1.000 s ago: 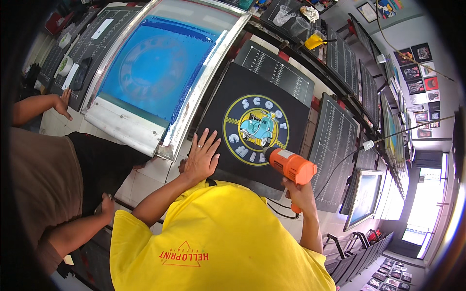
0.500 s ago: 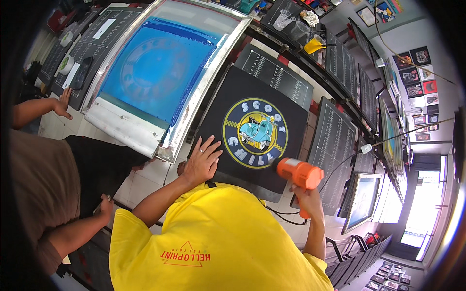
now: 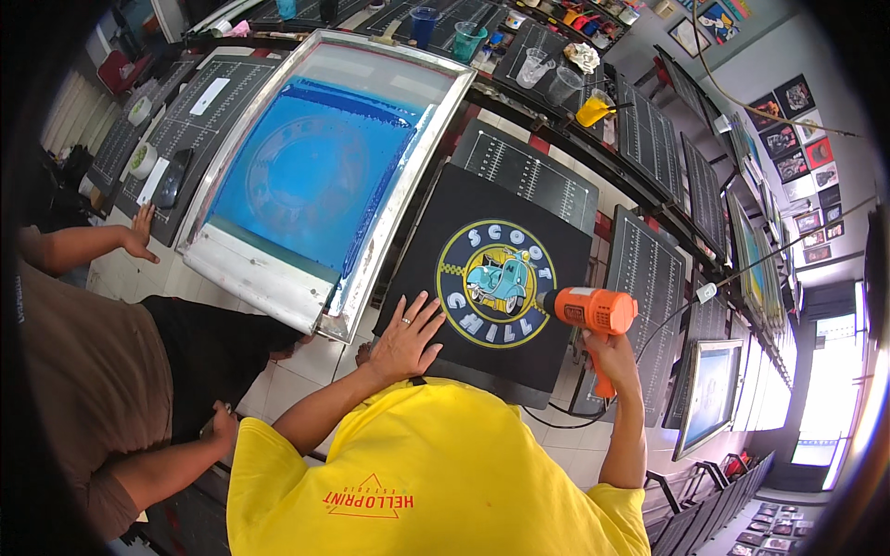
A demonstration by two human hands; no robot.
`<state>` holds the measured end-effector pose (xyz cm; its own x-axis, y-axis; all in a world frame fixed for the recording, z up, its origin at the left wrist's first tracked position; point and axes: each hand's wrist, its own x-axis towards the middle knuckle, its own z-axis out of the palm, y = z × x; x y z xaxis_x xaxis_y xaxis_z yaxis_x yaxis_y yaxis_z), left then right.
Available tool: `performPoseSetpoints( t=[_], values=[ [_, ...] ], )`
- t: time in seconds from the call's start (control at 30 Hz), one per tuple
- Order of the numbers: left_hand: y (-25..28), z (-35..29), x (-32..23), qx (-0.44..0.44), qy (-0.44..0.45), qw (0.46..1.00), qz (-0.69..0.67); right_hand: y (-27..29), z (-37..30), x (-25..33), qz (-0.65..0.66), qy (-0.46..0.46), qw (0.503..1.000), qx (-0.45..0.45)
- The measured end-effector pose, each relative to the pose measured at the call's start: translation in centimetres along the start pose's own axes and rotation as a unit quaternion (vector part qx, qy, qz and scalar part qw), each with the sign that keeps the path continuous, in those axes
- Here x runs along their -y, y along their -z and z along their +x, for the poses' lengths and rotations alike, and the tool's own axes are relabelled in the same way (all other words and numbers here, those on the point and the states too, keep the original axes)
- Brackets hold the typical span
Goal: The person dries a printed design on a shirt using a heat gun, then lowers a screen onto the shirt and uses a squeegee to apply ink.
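A black fabric piece is stretched over a flat board in front of me, with a round scooter print in blue, yellow and white on it. My left hand lies flat on the fabric at the print's lower left, fingers spread, a ring on one finger. In my right hand is an orange heat gun, gripped by its handle. Its dark nozzle points left at the right rim of the print, just over the fabric.
Left of the fabric stands a framed screen with blue ink. A person in a brown shirt is close by on the left. Dark printing boards line the right side; the gun's cord trails below. A yellow cup stands beyond.
The heat gun has shifted from the print's lower right rim up to its right side. My left hand stays on the fabric. The whole view has shifted slightly.
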<state>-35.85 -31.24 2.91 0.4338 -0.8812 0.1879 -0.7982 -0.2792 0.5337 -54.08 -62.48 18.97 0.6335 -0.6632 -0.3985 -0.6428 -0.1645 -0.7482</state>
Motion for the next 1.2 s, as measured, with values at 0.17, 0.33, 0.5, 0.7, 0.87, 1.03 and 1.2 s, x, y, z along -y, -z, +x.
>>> performPoseSetpoints(
  t=[0.17,0.33,0.5,0.7,0.87,1.03,1.2],
  values=[
    [0.5,0.0,-0.5,-0.001,-0.012,1.000,0.018,-0.6,1.8,1.9,-0.011,0.000,0.999,-0.044],
    [-0.4,1.2,-1.2,-0.037,0.029,0.999,-0.001,-1.2,2.6,2.3,0.012,0.025,1.000,-0.008],
    [-2.0,7.8,-2.9,0.001,0.018,1.000,0.007,-1.2,3.7,2.8,-0.017,0.033,0.999,0.005],
    [-4.6,9.5,-5.4,-0.004,-0.132,0.991,-0.038,-1.7,5.6,4.2,-0.025,0.050,0.998,0.007],
    [-1.2,6.5,-2.2,-0.049,-0.051,0.995,-0.074,-3.5,6.9,5.2,-0.038,0.065,0.996,0.037],
    [1.2,2.8,0.3,-0.153,0.014,0.988,-0.031,-5.4,8.4,7.4,-0.064,0.085,0.990,0.088],
    [0.6,0.8,0.6,-0.109,0.041,0.993,-0.008,-7.0,9.0,9.5,-0.079,0.110,0.984,0.116]
  ],
)
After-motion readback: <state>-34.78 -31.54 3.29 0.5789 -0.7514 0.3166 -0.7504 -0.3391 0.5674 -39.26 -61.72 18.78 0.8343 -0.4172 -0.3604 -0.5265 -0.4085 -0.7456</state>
